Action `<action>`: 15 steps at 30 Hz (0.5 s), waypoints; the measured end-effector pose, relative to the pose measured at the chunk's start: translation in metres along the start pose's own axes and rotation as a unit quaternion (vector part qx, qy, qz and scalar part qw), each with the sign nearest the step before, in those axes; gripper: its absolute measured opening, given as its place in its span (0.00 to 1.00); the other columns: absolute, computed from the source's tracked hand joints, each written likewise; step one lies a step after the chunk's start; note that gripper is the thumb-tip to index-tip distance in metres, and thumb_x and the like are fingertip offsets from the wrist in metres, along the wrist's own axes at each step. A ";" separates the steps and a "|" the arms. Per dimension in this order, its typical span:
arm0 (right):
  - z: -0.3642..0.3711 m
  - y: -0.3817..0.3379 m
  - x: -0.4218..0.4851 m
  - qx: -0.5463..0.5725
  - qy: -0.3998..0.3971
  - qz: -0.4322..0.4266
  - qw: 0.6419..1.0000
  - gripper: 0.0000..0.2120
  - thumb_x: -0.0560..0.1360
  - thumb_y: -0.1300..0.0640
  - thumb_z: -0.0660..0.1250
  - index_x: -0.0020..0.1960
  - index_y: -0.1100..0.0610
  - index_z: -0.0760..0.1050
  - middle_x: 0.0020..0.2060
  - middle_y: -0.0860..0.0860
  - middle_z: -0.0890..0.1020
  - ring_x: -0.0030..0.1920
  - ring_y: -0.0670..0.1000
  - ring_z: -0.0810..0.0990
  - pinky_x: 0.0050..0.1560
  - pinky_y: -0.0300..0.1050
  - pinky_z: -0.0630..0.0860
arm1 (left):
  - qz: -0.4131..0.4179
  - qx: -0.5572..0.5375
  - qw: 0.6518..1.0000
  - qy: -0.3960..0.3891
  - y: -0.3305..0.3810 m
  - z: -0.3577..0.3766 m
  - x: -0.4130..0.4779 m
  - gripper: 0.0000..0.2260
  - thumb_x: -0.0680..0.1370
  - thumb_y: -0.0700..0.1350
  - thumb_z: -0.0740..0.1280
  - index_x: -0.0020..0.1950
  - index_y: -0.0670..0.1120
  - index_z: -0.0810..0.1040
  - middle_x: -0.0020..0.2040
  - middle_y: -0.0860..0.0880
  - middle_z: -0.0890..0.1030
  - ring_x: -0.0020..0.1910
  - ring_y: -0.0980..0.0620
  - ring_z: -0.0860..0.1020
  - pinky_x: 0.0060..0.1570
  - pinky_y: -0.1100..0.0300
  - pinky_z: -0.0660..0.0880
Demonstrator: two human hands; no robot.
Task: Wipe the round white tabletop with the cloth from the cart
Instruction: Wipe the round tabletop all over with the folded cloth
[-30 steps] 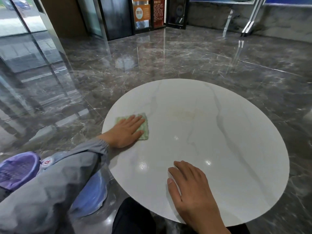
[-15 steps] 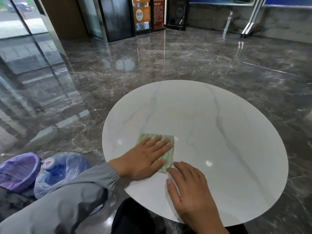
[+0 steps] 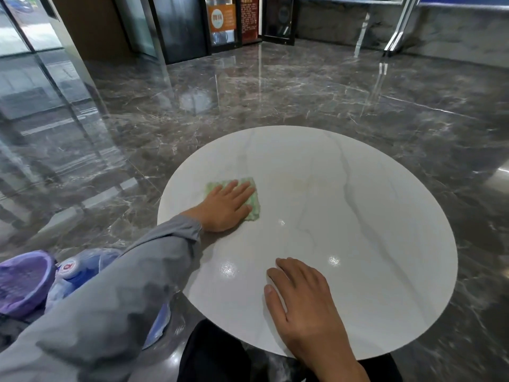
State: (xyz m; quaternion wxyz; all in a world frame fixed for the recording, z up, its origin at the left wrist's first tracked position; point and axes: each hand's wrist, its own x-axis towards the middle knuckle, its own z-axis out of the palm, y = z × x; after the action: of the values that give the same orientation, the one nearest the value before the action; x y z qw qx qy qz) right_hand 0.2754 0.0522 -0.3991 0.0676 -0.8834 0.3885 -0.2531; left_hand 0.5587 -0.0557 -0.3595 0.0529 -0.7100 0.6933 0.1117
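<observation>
The green cloth (image 3: 254, 209) lay flat on the left part of the round white desk (image 3: 358, 244), not far from its rim, pinned under the left hand (image 3: 225, 206). Pressed rather than gripped, it could likely bunch or slide out from under the palm on a quick stroke, and a sweep too far left might carry it off the rim. The faint yellowish mark (image 3: 300, 184) just to its right could be missed. The left fingers (image 3: 242, 188) were straight and spread over the cloth. The right hand (image 3: 300, 301) rested palm-down near the desk's near edge, fingers relaxed, holding nothing.
</observation>
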 end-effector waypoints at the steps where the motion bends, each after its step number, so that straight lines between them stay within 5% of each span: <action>1: 0.000 0.000 0.000 0.001 -0.002 0.000 1.000 0.14 0.82 0.48 0.59 0.60 0.50 0.79 0.64 0.48 0.79 0.68 0.52 0.76 0.68 0.50 0.66 | 0.033 0.006 0.999 0.000 0.013 0.005 -0.014 0.29 0.85 0.61 0.42 0.85 0.56 0.43 0.86 0.53 0.43 0.84 0.49 0.41 0.80 0.49 0.40; 7: 0.000 0.000 0.000 -0.013 -0.002 0.002 1.000 0.16 0.82 0.49 0.59 0.63 0.53 0.80 0.64 0.50 0.79 0.68 0.54 0.76 0.69 0.52 0.69 | 0.162 -0.015 0.986 0.016 0.045 0.027 -0.077 0.27 0.87 0.60 0.46 0.85 0.59 0.41 0.84 0.61 0.39 0.82 0.59 0.34 0.79 0.56 0.32; 15: -0.004 -0.001 0.000 -0.002 -0.025 0.013 1.000 0.13 0.83 0.50 0.59 0.62 0.50 0.78 0.64 0.47 0.78 0.69 0.51 0.73 0.72 0.46 0.63 | -0.018 -0.019 1.000 0.002 -0.015 -0.001 0.012 0.27 0.87 0.59 0.46 0.85 0.54 0.44 0.86 0.53 0.43 0.84 0.51 0.41 0.81 0.49 0.41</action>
State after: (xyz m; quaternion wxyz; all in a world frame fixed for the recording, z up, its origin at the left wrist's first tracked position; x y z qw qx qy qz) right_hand 0.2740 0.0527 -0.3950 0.0789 -0.8846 0.3982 -0.2295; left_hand 0.5742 -0.0668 -0.3628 0.0400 -0.7234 0.6782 0.1228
